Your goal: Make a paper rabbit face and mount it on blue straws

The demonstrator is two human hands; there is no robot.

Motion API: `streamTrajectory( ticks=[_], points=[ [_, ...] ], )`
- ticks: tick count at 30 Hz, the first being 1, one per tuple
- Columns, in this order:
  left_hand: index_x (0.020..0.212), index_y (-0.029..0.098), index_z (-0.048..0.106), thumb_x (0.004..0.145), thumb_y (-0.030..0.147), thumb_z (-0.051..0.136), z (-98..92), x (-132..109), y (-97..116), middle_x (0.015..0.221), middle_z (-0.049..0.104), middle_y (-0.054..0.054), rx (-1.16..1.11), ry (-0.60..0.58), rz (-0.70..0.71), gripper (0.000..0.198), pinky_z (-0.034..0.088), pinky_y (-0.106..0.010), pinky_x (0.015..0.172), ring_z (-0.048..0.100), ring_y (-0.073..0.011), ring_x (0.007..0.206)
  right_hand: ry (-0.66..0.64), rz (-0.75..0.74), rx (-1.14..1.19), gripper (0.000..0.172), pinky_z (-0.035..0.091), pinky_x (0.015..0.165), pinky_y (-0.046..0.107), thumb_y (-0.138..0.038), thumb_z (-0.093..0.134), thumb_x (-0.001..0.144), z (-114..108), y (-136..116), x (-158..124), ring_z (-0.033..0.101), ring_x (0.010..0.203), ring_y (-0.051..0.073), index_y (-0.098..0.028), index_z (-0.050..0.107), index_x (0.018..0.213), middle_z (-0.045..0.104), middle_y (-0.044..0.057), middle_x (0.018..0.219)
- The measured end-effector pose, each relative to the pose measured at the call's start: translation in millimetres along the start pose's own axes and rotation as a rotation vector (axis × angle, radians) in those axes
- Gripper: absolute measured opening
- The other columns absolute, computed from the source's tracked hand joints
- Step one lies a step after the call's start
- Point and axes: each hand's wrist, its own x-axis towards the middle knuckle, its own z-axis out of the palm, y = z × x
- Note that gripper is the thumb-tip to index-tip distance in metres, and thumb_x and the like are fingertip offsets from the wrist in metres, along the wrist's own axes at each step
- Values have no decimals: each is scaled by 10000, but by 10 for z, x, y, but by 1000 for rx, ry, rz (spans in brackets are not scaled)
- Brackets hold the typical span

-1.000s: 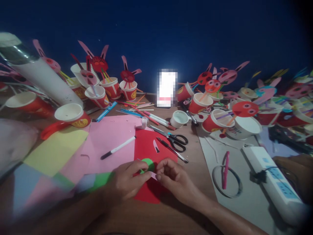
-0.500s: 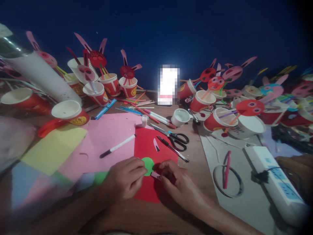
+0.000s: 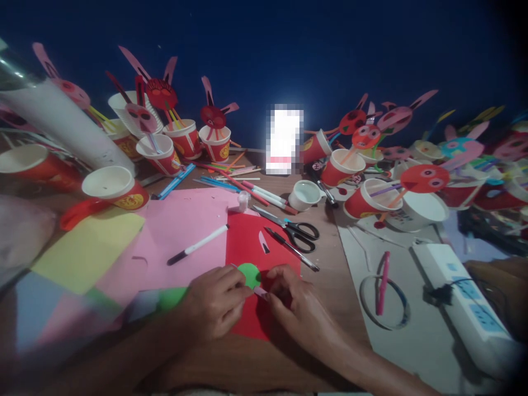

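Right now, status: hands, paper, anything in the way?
Left hand at round green paper disc, grip unclear. Right hand pinching small pink paper strip. Black-handled metal scissors beyond, touching neither hand.

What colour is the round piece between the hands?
The round piece is green, best seen in the head view.

No readable text, yellow emblem (image 3: 135,200) on red cup (image 3: 122,199) too blurred

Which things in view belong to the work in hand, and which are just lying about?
Apparently in the work:
green paper disc, at the left hand;
small pink paper piece, at the right hand.

Seemingly just lying about:
scissors;
black pen;
white marker;
pink pen;
power strip.
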Motion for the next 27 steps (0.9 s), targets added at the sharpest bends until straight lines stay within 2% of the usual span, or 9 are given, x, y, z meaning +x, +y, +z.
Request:
streamTrajectory(
  ticks=[12, 20, 27],
  points=[
    [1020, 182, 649, 821, 52, 450, 50, -7, -31, 827, 571, -63, -10, -21, -1, 309, 383, -298, 626, 495, -177, 738, -3, -27, -103, 235, 445, 674, 291, -144, 477, 856, 11, 30, 5, 649, 736, 179, -223, 484, 1078, 682, 3, 826],
    [1022, 176, 638, 844, 102, 442, 49, 0, -32, 836, 566, -59, 48, -31, 37, 275, 389, -295, 603, 494, -174, 728, 13, -44, -117, 230, 448, 665, 283, -139, 471, 853, 34, 23, 5, 656, 734, 177, -212, 486, 1070, 693, 15, 838],
    [1047, 170, 622, 858, 124, 480, 39, 14, -31, 864, 570, -63, 88, -86, 56, 240, 378, -316, 631, 485, -188, 751, 18, -43, -136, 236, 452, 669, 284, -143, 476, 849, 41, 40, 0, 663, 729, 179, -215, 491, 1074, 692, 13, 820]
  ],
)
